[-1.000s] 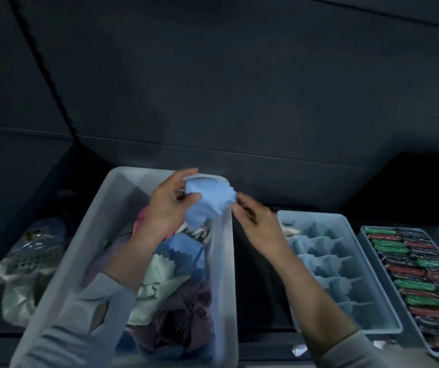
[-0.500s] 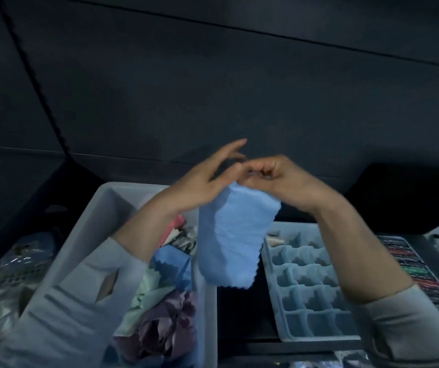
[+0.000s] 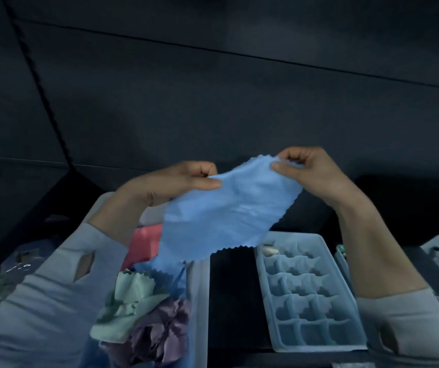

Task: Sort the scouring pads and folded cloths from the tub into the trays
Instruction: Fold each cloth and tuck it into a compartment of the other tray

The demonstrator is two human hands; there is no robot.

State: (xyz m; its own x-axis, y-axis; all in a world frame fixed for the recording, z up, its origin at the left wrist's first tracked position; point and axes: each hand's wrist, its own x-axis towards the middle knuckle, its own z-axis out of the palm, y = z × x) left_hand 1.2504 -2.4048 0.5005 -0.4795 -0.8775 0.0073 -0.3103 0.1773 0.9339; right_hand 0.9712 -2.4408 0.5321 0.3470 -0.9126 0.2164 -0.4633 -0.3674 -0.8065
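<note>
Lying nearest, below the left hand's forearm, a heap of crumpled cloths fills the grey tub (image 3: 201,301): a pale green cloth (image 3: 130,298) on top of a purple cloth (image 3: 160,333), with a pink cloth (image 3: 145,243) farther in, under the left wrist; below the right forearm sits a pale blue compartment tray (image 3: 308,296), its cells mostly bare, with a small whitish item in the far corner cell that is too blurred to name; above both, held up between the hands, hangs the blue cloth (image 3: 229,211), spread open, its zigzag lower edge drooping over the tub's right wall; the left hand (image 3: 175,181) pinches the cloth's left top corner between thumb and curled fingers; the right hand (image 3: 308,168), slightly higher and farther, pinches the right top corner the same way; beyond the hands lies only dark surface.
</note>
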